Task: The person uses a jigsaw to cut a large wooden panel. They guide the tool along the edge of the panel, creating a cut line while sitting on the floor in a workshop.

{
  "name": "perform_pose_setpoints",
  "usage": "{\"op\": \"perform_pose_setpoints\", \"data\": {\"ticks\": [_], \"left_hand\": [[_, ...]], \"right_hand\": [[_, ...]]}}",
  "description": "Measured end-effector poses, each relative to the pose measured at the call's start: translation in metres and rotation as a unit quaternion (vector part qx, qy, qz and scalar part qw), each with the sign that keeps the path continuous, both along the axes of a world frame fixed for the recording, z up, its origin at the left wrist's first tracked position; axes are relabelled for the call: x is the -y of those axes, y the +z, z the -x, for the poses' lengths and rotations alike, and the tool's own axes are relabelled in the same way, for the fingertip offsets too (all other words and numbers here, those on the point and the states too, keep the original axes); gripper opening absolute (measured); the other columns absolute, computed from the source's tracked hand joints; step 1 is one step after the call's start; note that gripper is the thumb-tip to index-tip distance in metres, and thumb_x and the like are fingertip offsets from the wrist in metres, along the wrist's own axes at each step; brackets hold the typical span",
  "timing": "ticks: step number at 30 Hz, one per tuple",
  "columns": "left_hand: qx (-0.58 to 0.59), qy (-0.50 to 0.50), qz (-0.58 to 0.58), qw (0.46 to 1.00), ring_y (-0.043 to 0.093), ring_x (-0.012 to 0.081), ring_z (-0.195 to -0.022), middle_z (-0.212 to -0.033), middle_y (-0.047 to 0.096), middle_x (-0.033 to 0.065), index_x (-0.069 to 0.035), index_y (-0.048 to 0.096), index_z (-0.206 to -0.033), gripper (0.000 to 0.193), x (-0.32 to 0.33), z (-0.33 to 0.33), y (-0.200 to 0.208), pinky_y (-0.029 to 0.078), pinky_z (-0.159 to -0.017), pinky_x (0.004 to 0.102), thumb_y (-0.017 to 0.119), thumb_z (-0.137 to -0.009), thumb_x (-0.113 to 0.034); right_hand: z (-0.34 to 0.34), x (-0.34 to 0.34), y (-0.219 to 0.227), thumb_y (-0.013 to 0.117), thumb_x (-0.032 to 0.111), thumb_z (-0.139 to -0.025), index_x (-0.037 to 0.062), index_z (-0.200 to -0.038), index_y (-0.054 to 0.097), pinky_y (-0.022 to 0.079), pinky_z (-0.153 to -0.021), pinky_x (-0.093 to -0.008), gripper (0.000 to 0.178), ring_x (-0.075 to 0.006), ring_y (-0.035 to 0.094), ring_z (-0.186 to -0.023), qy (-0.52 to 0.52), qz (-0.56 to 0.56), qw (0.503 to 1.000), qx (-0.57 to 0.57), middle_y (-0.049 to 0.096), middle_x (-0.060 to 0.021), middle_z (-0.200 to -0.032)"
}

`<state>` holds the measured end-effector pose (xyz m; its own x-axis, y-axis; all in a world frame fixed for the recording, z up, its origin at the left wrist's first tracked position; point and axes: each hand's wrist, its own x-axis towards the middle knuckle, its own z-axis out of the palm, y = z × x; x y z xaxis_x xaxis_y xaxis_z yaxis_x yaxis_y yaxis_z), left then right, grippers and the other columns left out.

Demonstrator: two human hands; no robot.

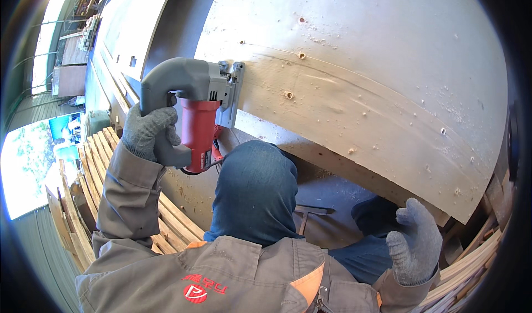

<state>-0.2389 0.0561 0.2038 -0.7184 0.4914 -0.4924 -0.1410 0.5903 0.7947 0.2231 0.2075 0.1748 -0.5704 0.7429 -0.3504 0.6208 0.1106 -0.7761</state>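
While the grey-gloved left hand [148, 130] grips a red-and-grey power tool [198, 127] at a pale, sawdust-flecked wooden panel's [366, 85] left edge, the grey-gloved right hand [417, 246], half spread, hangs near its lower-right corner; stacked brown wooden slats [88, 171] flank a green corrugated wall [44, 246].

The left grip [151, 130] hides part of the handle [158, 85] of the power tool [199, 116]. Right of that grip, the cord [214, 164] vanishes behind a knee [255, 191]; ahead, a board [360, 99] runs past the upper edge; well left, blue objects [67, 133] are too small to tell.
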Motion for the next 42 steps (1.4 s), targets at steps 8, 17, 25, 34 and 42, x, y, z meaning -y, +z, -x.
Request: {"op": "perform_pose_setpoints", "data": {"ticks": [8, 17, 25, 34, 42], "left_hand": [[0.005, 0.013, 0.001, 1.000, 0.063, 0.0164, -0.054, -0.076, 0.062, 0.0061, 0.001, 0.060, -0.115, 0.035, -0.003, -0.002, 0.003, 0.055, -0.049, 0.0283, 0.072, -0.083, -0.008], [0.036, -0.005, 0.032, 0.999, 0.065, 0.0151, -0.058, -0.082, 0.063, 0.0056, 0.001, 0.057, -0.121, 0.043, -0.001, 0.007, 0.006, 0.057, -0.054, 0.0258, 0.072, -0.083, -0.011], [0.035, 0.009, 0.049, 0.998, 0.067, 0.0170, -0.059, -0.080, 0.065, 0.0065, 0.000, 0.059, -0.119, 0.040, 0.001, 0.012, 0.003, 0.059, -0.054, 0.0300, 0.071, -0.081, -0.006], [0.028, 0.007, 0.065, 0.997, 0.067, 0.0173, -0.060, -0.081, 0.065, 0.0074, 0.002, 0.060, -0.118, 0.040, -0.004, 0.015, 0.004, 0.059, -0.054, 0.0295, 0.071, -0.081, -0.006], [0.015, 0.019, 0.032, 0.999, 0.067, 0.0185, -0.059, -0.080, 0.066, 0.0096, 0.004, 0.059, -0.117, 0.039, -0.006, 0.012, 0.000, 0.058, -0.052, 0.0303, 0.073, -0.081, -0.006]], "right_hand": [[0.001, -0.003, -0.005, 0.075, 0.040, -0.091, -0.0023, -0.139, 0.053, 0.054, -0.088, -0.0362, 0.068, -0.0242, 0.065, -0.099, -0.020, 0.026, 0.999, -0.004, 0.066, -0.0167, -0.110], [0.011, -0.004, -0.011, 0.075, 0.040, -0.090, -0.0032, -0.138, 0.054, 0.054, -0.089, -0.0363, 0.068, -0.0250, 0.065, -0.100, -0.023, 0.038, 0.999, 0.012, 0.066, -0.0168, -0.111], [0.021, -0.002, -0.011, 0.078, 0.036, -0.088, -0.0024, -0.136, 0.056, 0.054, -0.089, -0.0360, 0.065, -0.0237, 0.066, -0.098, -0.033, 0.011, 0.999, 0.029, 0.067, -0.0154, -0.109], [0.030, -0.001, -0.021, 0.078, 0.035, -0.088, -0.0014, -0.135, 0.058, 0.054, -0.088, -0.0358, 0.063, -0.0231, 0.065, -0.097, -0.052, 0.029, 0.997, 0.043, 0.067, -0.0147, -0.107], [0.029, -0.002, -0.021, 0.082, 0.031, -0.085, -0.0017, -0.136, 0.056, 0.054, -0.091, -0.0367, 0.065, -0.0230, 0.066, -0.098, -0.031, 0.033, 0.998, 0.051, 0.067, -0.0148, -0.109]]}}
